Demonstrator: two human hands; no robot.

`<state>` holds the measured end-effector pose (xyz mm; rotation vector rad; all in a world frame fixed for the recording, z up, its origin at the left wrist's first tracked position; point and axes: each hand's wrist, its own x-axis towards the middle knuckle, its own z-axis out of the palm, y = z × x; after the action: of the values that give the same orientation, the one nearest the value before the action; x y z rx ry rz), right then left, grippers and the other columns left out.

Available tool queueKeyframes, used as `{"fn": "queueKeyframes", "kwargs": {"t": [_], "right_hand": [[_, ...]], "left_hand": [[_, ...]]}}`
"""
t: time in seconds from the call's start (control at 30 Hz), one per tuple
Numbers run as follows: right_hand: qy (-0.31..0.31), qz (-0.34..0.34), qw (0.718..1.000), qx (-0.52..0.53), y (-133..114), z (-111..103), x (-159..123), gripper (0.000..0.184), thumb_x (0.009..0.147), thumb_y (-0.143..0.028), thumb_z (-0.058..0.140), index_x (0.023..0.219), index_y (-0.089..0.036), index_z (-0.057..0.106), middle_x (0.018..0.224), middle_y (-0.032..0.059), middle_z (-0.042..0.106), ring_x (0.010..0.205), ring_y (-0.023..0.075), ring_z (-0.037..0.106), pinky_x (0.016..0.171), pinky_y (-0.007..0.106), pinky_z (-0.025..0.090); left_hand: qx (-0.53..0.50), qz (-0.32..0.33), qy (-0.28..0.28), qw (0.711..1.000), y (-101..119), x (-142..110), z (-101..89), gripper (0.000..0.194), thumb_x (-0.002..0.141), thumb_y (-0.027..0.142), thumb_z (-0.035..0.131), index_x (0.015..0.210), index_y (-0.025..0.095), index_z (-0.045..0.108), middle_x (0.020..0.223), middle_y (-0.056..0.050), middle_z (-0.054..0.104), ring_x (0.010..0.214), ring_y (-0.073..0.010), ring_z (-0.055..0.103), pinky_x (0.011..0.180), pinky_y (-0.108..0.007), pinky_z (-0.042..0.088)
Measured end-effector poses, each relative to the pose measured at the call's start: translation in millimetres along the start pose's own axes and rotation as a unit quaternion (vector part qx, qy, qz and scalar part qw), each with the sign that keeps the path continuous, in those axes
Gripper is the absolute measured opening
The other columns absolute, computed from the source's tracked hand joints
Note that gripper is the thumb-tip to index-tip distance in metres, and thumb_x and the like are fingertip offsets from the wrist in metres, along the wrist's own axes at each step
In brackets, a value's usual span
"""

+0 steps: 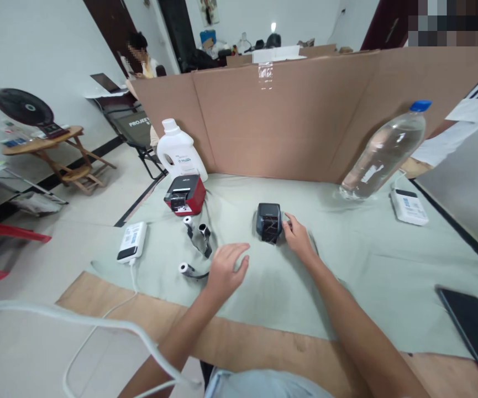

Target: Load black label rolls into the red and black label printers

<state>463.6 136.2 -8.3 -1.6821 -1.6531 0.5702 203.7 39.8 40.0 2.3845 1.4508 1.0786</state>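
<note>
Near the middle of the cloth stands a small dark box-shaped device [268,213], which looks like a mini label printer, with a glossy black strip hanging from its front. At its right side is my right hand [298,236], fingers apart, the fingertips at or touching the casing. My left hand [227,268] hovers to the lower left of the device, open with nothing in it. Beyond it lie several small rolls [204,231] with black strips uncurled from them; part of one is hidden by my left hand. A red and black printer-like box [185,194] with a similar glossy strip sits behind the rolls.
A white jug [180,149] and a leaning clear water bottle [388,152] stand before a cardboard screen [280,121]. White power banks lie left [132,242] and right [409,207]. A phone [473,331] rests front right. A white cable crosses lower left. A person sits behind.
</note>
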Motion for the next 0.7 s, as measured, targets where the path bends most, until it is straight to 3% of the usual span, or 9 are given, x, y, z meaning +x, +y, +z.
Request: {"fn": "queueKeyframes", "kwargs": {"t": [0.1,0.2,0.3,0.37,0.4,0.47,0.57,0.63,0.7], "right_hand": [[0.015,-0.002,0.999,0.029,7,2,-5,0.064,0.099,-0.049,0.032,0.144,-0.009,0.055,0.114,0.0155,0.073,0.099,0.0270,0.069,0.094,0.039,0.052],[0.022,0.003,0.999,0.033,7,3,-6,0.064,0.099,-0.051,0.032,0.143,-0.010,0.056,0.108,0.0149,0.074,0.094,0.0267,0.068,0.090,0.038,0.052],[0.023,0.013,0.999,0.032,6,3,-5,0.064,0.099,-0.052,0.033,0.143,-0.011,0.056,0.100,0.0130,0.074,0.087,0.0261,0.067,0.086,0.038,0.053],[0.019,0.019,0.999,0.031,6,4,-4,0.063,0.099,-0.052,0.032,0.143,-0.012,0.057,0.102,0.0128,0.075,0.089,0.0262,0.068,0.088,0.039,0.054],[0.018,0.017,0.999,0.032,7,4,-3,0.063,0.099,-0.051,0.032,0.143,-0.013,0.057,0.108,0.0136,0.075,0.095,0.0266,0.069,0.092,0.040,0.053],[0.023,0.006,0.999,0.036,7,5,-3,0.062,0.100,-0.050,0.032,0.142,-0.014,0.058,0.125,0.0158,0.073,0.111,0.0278,0.069,0.101,0.041,0.051],[0.026,-0.007,0.999,0.039,8,6,-4,0.062,0.100,-0.049,0.032,0.142,-0.014,0.060,0.141,0.0157,0.067,0.130,0.0284,0.062,0.111,0.044,0.047],[0.021,-0.004,0.999,0.038,8,7,-5,0.063,0.101,-0.050,0.032,0.146,-0.015,0.058,0.144,0.0134,0.065,0.134,0.0273,0.061,0.114,0.044,0.045],[0.012,-0.005,0.999,0.035,7,7,-6,0.065,0.101,-0.050,0.031,0.148,-0.014,0.057,0.147,0.0125,0.063,0.137,0.0265,0.060,0.116,0.043,0.044]], "left_hand": [[0.054,-0.070,0.093,0.992,-24,8,-34.9,0.027,0.099,0.034,0.052,0.113,0.022,0.073,0.115,-0.008,0.077,0.110,-0.0248,0.070,0.100,-0.042,0.051],[0.079,-0.197,0.192,0.958,-54,-1,-75.6,0.028,0.096,0.039,0.056,0.109,0.020,0.073,0.113,-0.009,0.076,0.105,-0.0250,0.071,0.095,-0.040,0.054],[0.083,-0.309,0.226,0.920,-76,-9,-104.6,0.029,0.089,0.041,0.060,0.105,0.020,0.073,0.108,-0.007,0.077,0.097,-0.0250,0.072,0.086,-0.038,0.056],[0.051,-0.337,0.227,0.912,-78,-2,-104.7,0.030,0.086,0.042,0.062,0.103,0.020,0.074,0.102,-0.007,0.078,0.094,-0.0255,0.073,0.085,-0.038,0.056],[0.008,-0.341,0.222,0.913,-75,6,-96.5,0.031,0.086,0.042,0.062,0.104,0.019,0.073,0.100,-0.008,0.078,0.093,-0.0255,0.074,0.085,-0.038,0.057],[-0.130,-0.342,0.186,0.912,-60,30,-62.6,0.035,0.090,0.040,0.057,0.111,0.016,0.070,0.105,-0.012,0.078,0.094,-0.0254,0.076,0.086,-0.038,0.058],[-0.304,-0.331,0.057,0.891,-26,67,16.9,0.046,0.095,0.030,0.050,0.137,0.013,0.059,0.132,-0.018,0.071,0.121,-0.0265,0.070,0.100,-0.040,0.056],[-0.326,-0.370,0.000,0.870,-7,83,68.0,0.056,0.096,0.022,0.047,0.151,0.012,0.046,0.147,-0.019,0.060,0.136,-0.0253,0.060,0.111,-0.039,0.050],[-0.312,-0.377,0.008,0.872,3,90,102.8,0.063,0.095,0.016,0.045,0.158,0.011,0.037,0.156,-0.016,0.052,0.146,-0.0222,0.050,0.120,-0.037,0.041]]}}
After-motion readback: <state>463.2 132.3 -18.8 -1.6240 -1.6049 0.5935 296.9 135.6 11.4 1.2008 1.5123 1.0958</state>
